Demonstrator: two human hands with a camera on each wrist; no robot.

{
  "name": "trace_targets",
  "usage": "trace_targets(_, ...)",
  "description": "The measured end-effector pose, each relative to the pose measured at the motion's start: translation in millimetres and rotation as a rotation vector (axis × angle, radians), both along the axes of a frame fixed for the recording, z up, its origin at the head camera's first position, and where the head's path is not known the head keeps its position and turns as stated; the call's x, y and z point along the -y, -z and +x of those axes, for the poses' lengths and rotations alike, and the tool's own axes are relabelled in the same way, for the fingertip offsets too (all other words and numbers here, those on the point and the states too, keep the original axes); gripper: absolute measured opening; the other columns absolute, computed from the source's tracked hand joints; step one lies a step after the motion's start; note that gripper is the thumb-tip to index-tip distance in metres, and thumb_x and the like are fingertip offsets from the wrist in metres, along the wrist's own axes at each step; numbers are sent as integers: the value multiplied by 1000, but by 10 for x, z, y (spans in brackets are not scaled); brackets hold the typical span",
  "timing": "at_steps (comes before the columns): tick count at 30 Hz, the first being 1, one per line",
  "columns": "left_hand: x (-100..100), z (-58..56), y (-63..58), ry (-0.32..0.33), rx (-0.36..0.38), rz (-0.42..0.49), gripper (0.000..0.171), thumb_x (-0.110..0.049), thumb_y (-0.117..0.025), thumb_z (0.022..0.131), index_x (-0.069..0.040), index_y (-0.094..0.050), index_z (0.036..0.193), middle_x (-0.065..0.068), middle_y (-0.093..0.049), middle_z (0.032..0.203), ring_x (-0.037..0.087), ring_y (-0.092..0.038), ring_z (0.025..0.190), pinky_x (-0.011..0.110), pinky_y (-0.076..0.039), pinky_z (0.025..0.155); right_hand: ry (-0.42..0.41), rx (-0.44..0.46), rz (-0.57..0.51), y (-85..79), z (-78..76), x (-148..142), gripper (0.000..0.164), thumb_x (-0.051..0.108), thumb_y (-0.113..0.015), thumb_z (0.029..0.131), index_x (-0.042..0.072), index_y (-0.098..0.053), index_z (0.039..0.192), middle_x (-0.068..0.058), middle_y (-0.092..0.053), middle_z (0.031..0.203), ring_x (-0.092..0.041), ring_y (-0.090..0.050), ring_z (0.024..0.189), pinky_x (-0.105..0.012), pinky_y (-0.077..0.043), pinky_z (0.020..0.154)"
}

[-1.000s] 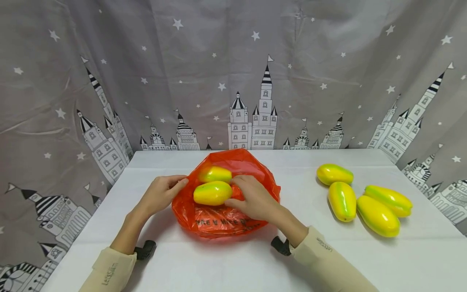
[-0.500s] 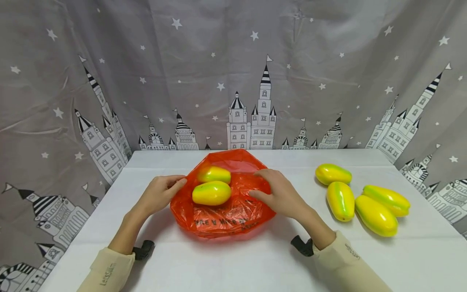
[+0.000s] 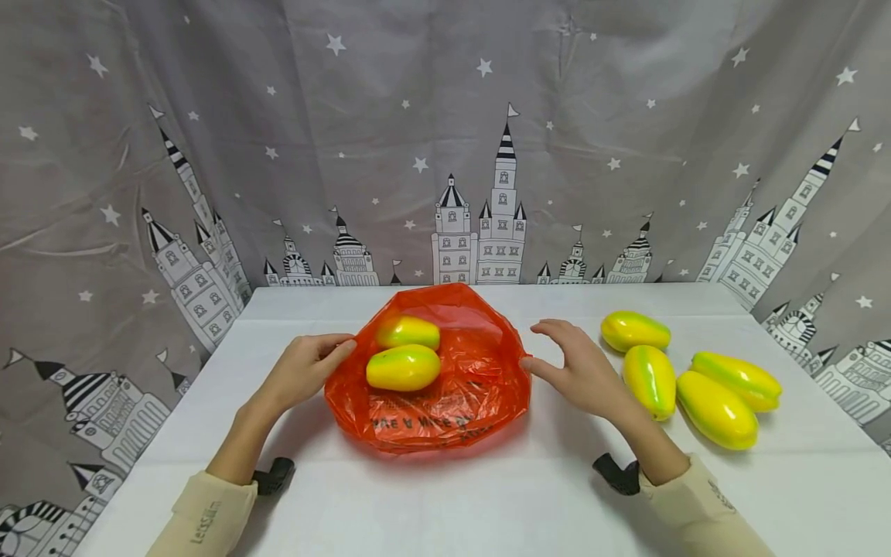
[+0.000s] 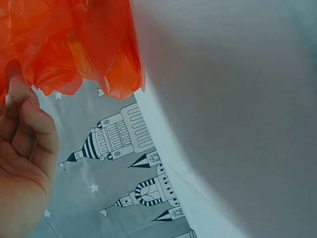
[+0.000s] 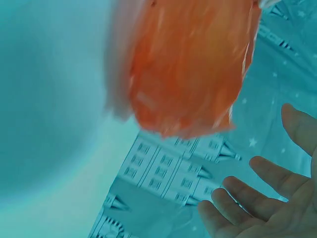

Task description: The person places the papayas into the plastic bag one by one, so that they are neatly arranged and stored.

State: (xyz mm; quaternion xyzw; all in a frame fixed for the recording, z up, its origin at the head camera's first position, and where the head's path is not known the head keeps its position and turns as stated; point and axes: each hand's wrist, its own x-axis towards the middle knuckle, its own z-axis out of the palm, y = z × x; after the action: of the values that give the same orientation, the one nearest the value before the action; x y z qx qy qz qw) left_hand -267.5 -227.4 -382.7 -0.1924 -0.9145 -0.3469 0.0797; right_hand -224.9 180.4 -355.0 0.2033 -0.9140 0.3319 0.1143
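A red plastic bag (image 3: 480, 387) with dark lettering lies mouth-up in the middle of the white table. Inside it, one yellow-green papaya (image 3: 404, 368) lies in front of another papaya (image 3: 409, 333). My left hand (image 3: 301, 373) pinches the bag's left rim between thumb and fingers; the left wrist view shows those fingers (image 4: 37, 124) curled at the crinkled plastic edge. Just past the bag's right rim is my right hand (image 3: 581, 367), holding nothing. In the right wrist view its fingers (image 5: 247, 196) are spread apart, with the blurred bag beside them.
To the right of my right hand lie several more papayas: one at the back (image 3: 635, 331), one upright in front of it (image 3: 650, 381), and a touching pair (image 3: 718, 410). A grey curtain (image 3: 390, 139) printed with castles and stars hangs behind the table (image 3: 445, 503).
My right hand has let go of the front papaya inside the bag and moved right, out over the rim. The left hand stays at the bag's left edge.
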Motion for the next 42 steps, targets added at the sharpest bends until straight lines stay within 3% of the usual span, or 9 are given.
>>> trace_targets(9, -1, -6, -1, 9, -4, -2, 40, -27, -57, 101, 5, -66, 123, 19, -69, 113, 33, -67, 100, 48, -55, 86, 85, 74, 10, 14, -28, -429, 58, 31, -70, 93, -4, -52, 135, -23, -53, 136, -41, -46, 126, -59, -39, 103)
trace_targets(14, -5, -14, 7, 9, -3, -7, 39, -27, -57, 102, 5, -66, 123, 19, -69, 114, 33, -67, 100, 49, -55, 86, 118, 54, 57, 39, 39, -625, 60, 34, -68, 94, -6, -51, 135, -27, -53, 133, -44, -49, 122, -61, -39, 101)
trace_targets(27, 10, 24, -4, -2, 8, -14, 39, -27, -57, 101, 5, -67, 122, 19, -69, 115, 35, -66, 103, 50, -54, 88, 184, 47, 132, 159, 84, -966, 58, 27, -70, 92, -13, -53, 129, -35, -51, 131, -54, -36, 126, -67, -25, 105)
trace_targets(31, 9, 19, 1, 2, 4, -10, 39, -27, -57, 101, 5, -67, 122, 19, -69, 114, 34, -66, 103, 50, -54, 88, 206, 78, 175, 200, 83, -1048, 61, 27, -72, 91, -14, -51, 129, -36, -52, 128, -51, -45, 118, -65, -33, 101)
trace_targets(36, 13, 1, 9, 3, -2, -7, 39, -26, -57, 101, 5, -67, 122, 19, -69, 114, 34, -67, 102, 49, -55, 87, 229, 122, 240, 246, 81, -1118, 63, 28, -74, 88, -14, -49, 128, -32, -54, 119, -39, -52, 94, -54, -45, 82)
trace_targets(42, 16, -5, 2, 5, 3, -5, 40, -28, -57, 102, 5, -66, 123, 19, -69, 115, 34, -66, 103, 50, -54, 88, 239, 151, 231, 265, 100, -1138, 68, 22, -72, 89, -16, -40, 136, -38, -47, 129, -47, -49, 107, -63, -41, 92)
